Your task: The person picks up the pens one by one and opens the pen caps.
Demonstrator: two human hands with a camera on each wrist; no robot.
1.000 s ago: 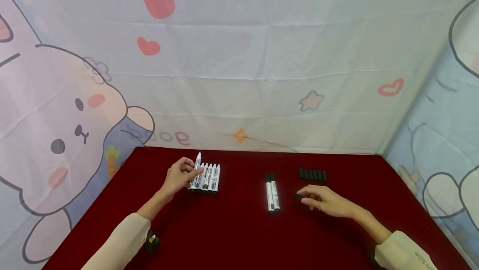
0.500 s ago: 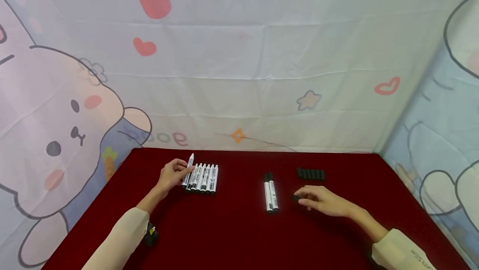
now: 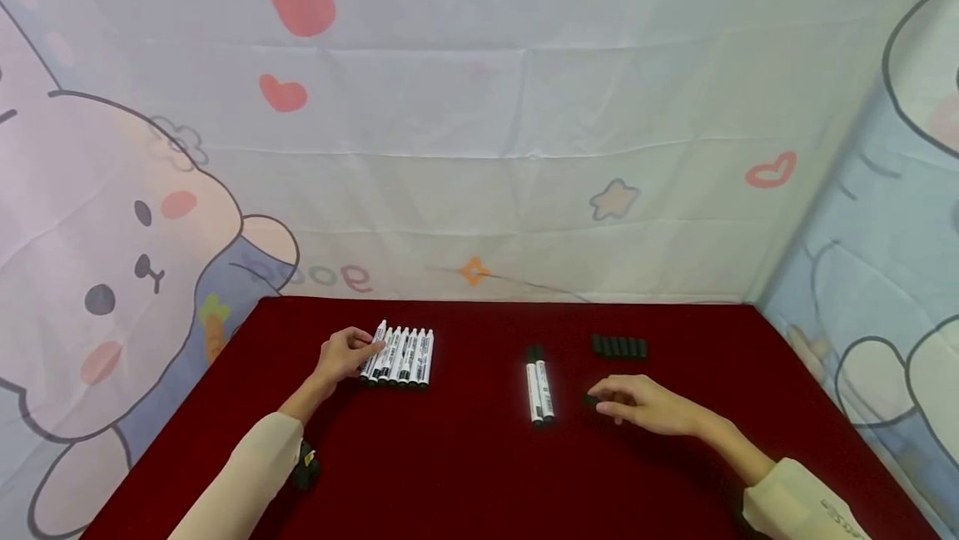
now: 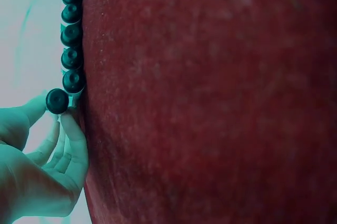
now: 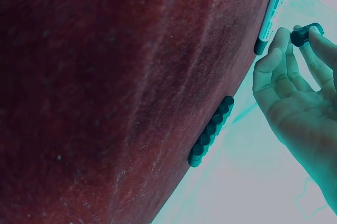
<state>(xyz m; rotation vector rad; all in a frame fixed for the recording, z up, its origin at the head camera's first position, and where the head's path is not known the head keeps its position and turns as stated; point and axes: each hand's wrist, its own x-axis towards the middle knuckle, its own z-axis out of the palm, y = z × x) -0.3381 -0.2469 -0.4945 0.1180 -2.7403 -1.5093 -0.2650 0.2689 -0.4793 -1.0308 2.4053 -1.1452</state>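
Note:
At the left end of a side-by-side row of uncapped white markers (image 3: 412,361), my left hand (image 3: 340,355) pinches one more white marker (image 3: 379,337) between thumb and fingers. Its black rear end (image 4: 57,101) shows in the left wrist view, a little out of line with the others. Whether it rests on the cloth I cannot tell. On the right, my right hand (image 3: 653,405) holds a small black marker cap (image 5: 305,34) between thumb and fingertip, just above the table. The cap is partly hidden by the fingers in the head view.
Two capped white markers (image 3: 534,390) lie together mid-table, left of my right hand. Several black caps (image 3: 618,347) stand in a row behind that hand. Dark red cloth (image 3: 479,473) covers the table; a printed curtain (image 3: 464,124) hangs behind it.
My left hand has moved left and brought its marker down from a raised tilt to beside the row's left end. The right hand still holds the cap in nearly the same place.

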